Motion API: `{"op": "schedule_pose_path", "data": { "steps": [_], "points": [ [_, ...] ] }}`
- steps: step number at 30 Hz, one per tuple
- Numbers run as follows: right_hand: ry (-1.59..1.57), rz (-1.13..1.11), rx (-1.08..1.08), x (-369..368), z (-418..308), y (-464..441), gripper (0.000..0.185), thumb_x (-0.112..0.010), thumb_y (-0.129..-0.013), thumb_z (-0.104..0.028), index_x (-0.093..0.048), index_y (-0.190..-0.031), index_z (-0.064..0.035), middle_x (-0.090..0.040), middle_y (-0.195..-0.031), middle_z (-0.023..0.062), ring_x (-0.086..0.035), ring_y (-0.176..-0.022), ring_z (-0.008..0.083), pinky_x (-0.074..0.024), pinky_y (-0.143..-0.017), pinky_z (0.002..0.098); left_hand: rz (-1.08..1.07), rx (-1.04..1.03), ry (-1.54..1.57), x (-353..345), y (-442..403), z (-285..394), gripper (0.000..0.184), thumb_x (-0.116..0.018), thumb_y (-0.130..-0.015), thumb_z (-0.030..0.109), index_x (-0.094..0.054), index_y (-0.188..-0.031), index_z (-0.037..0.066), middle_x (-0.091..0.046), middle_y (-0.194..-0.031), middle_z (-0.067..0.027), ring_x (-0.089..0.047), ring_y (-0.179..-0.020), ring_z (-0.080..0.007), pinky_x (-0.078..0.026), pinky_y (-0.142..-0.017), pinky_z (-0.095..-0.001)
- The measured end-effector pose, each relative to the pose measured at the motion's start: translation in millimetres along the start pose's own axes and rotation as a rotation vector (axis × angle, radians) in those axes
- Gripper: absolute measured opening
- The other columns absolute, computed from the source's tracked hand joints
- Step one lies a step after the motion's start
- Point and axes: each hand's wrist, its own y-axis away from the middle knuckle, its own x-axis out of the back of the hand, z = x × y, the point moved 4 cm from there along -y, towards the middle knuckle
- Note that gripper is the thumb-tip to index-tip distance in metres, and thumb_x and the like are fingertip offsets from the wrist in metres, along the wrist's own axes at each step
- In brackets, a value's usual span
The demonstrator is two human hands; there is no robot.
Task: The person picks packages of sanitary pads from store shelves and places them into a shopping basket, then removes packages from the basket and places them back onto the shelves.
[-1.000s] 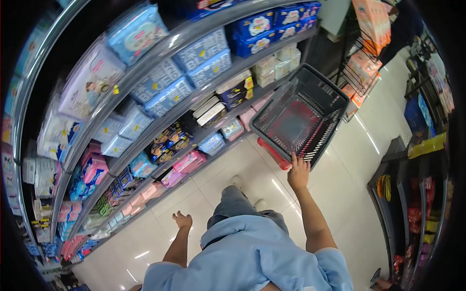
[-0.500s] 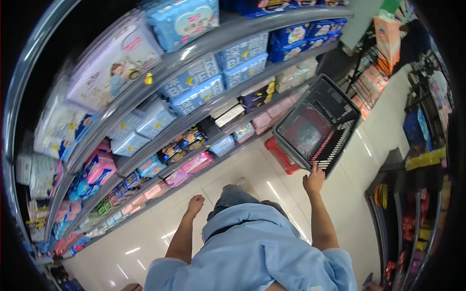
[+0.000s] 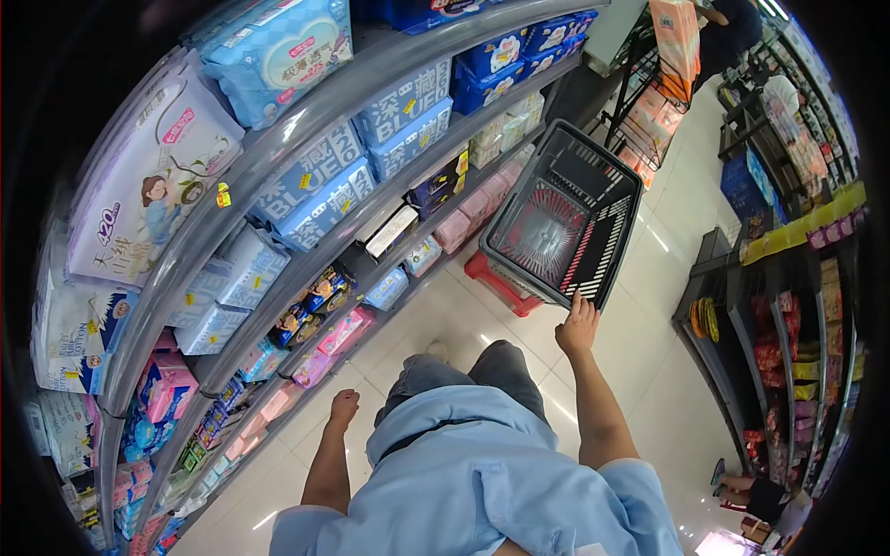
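Observation:
A dark grey shopping cart [image 3: 556, 208] with slotted basket walls and a red lower part stands ahead of me on the floor. My right hand [image 3: 578, 326] is on its near rim, fingers curled over the edge. The basket holds nothing that I can see. My left hand [image 3: 344, 408] hangs by my left side in a loose fist, with nothing visible in it and apart from the shelves. Nearest to it are pink packs [image 3: 345, 332] on the bottom shelf.
Shelves [image 3: 311, 139] of packaged pads run along my left, including blue boxes [image 3: 306, 190] and a large lilac pack [image 3: 153, 176]. At right stands a rack [image 3: 779, 357] of small packets. A wire stand [image 3: 640, 116] holds orange packs beyond the cart, near a person in dark clothes [image 3: 732, 37].
The view has shifted: the cart and shelves sit further left in it. My right hand stays on the cart's rim. My left hand is lower, its fingers curled.

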Motion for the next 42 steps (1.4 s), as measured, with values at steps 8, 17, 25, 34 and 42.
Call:
{"op": "schedule_pose_path", "data": {
  "steps": [8, 17, 25, 34, 42],
  "points": [
    [0.078, -0.070, -0.053, -6.0, -0.5, -5.6, 0.074, -0.061, -0.066, -0.015, -0.030, -0.132, -0.0025, -0.043, -0.116, 0.0150, -0.033, -0.121, 0.0316, -0.0153, -0.107, 0.0459, -0.044, -0.086, -0.080, -9.8, -11.0, 26.2, 0.044, -0.057, -0.078, 0.026, -0.054, -0.113, -0.002, -0.062, -0.099, -0.0163, -0.062, -0.077, -0.0211, -0.049, -0.070, -0.0314],
    [0.088, -0.024, -0.054, -9.3, -2.7, -10.1, 0.069, -0.060, -0.064, -0.012, -0.034, -0.127, -0.0003, -0.046, -0.108, 0.0149, -0.038, -0.112, 0.0315, -0.0179, -0.105, 0.0467, 0.014, -0.113, -0.173, -1.9, -28.8, 15.8, 0.045, -0.056, -0.078, 0.031, -0.056, -0.111, 0.000, -0.060, -0.108, -0.0186, -0.057, -0.102, -0.0293, -0.044, -0.088, -0.0350],
    [0.157, -0.024, -0.020, -19.7, 5.0, -16.0, 0.078, -0.070, -0.061, -0.023, -0.034, -0.125, -0.0006, -0.046, -0.108, 0.0164, -0.041, -0.110, 0.0316, -0.0237, -0.102, 0.0460, -0.082, -0.129, -0.267, -12.9, -35.9, 2.0, 0.044, -0.053, -0.078, 0.032, -0.058, -0.108, 0.001, -0.058, -0.110, -0.0198, -0.054, -0.105, -0.0313, -0.042, -0.090, -0.0373],
    [0.107, -0.057, -0.014, -13.1, 0.8, -13.1, 0.073, -0.068, -0.060, -0.020, -0.035, -0.122, -0.0017, -0.047, -0.107, 0.0157, -0.041, -0.110, 0.0315, -0.0234, -0.102, 0.0495, -0.026, -0.161, -0.251, -11.1, -32.6, 40.8, 0.045, -0.053, -0.079, 0.033, -0.057, -0.112, 0.002, -0.058, -0.111, -0.0177, -0.054, -0.106, -0.0298, -0.042, -0.091, -0.0351],
    [-0.043, 0.047, 0.045, -10.7, -17.8, 5.2, 0.058, -0.066, -0.063, -0.016, -0.044, -0.115, -0.0035, -0.050, -0.101, 0.0157, -0.046, -0.103, 0.0329, -0.0240, -0.103, 0.0494, -0.135, -0.122, -0.359, -15.2, -30.4, 3.0, 0.028, -0.052, -0.076, 0.030, -0.062, -0.084, 0.004, -0.061, -0.090, -0.0206, -0.059, -0.090, -0.0321, -0.045, -0.076, -0.0409]
  ]
}}
